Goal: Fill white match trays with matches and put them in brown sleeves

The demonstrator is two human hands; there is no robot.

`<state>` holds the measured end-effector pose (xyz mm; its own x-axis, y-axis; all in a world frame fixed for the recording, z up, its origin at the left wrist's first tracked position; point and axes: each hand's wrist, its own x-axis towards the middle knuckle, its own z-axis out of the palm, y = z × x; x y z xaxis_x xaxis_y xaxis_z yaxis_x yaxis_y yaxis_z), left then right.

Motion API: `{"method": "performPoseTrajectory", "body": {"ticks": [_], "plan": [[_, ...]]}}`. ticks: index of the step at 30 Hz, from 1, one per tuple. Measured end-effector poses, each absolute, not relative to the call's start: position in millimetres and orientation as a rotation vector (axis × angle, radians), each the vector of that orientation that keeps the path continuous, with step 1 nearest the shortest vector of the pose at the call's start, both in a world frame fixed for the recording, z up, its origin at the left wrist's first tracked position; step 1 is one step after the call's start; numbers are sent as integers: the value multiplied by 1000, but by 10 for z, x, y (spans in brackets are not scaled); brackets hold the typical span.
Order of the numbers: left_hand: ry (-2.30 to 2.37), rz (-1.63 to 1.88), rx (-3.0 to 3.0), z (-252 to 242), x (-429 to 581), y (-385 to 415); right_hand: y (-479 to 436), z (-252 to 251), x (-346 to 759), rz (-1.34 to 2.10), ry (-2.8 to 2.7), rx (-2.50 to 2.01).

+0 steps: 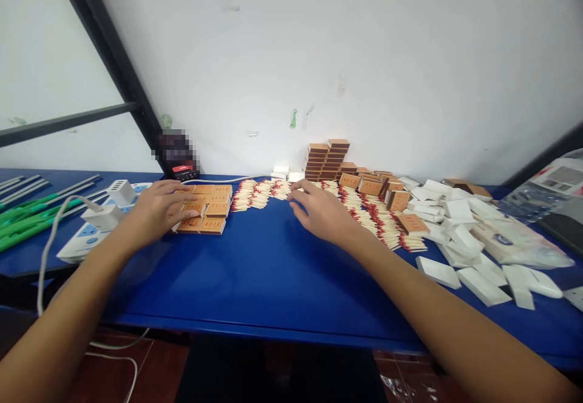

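My left hand (pixel 161 209) rests at the left side of a flat block of orange matchboxes (pixel 213 225). Its fingers are stretched and apart over the boxes, not wrapped round any one. Over the blue table, my right hand (pixel 321 209) hovers with fingers slightly bent and apart, nothing seen between them. Loose red-tipped matches (pixel 252 195) lie in bunches between the two hands. More matches (pixel 371 218) spread out to the right of my right hand, partly hidden by it. Behind that hand small white trays (pixel 280 172) stand near the wall.
Stacked matchboxes (pixel 325 159) stand against the wall. Several white trays (pixel 485 284) and a soft plastic pack (pixel 523 242) are heaped at the right. At the left lie a power strip (pixel 86 242), a white charger (pixel 102 216) with a cable, and green-handled rods (pixel 31 218).
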<state>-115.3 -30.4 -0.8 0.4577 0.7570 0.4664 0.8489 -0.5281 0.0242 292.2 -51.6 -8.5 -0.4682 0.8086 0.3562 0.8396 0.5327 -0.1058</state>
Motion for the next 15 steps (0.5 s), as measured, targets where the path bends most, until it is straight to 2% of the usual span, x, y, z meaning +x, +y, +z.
{"method": "performPoseTrajectory", "body": {"ticks": [8,15], "plan": [[-1384,-640,-2586,46,-869,-447,-512,-90,2921,-130,-2409,-1349],[-1383,-421,-2672,-70,-646,-531,-530,-80,2916,-139,-2420,-1350]]}}
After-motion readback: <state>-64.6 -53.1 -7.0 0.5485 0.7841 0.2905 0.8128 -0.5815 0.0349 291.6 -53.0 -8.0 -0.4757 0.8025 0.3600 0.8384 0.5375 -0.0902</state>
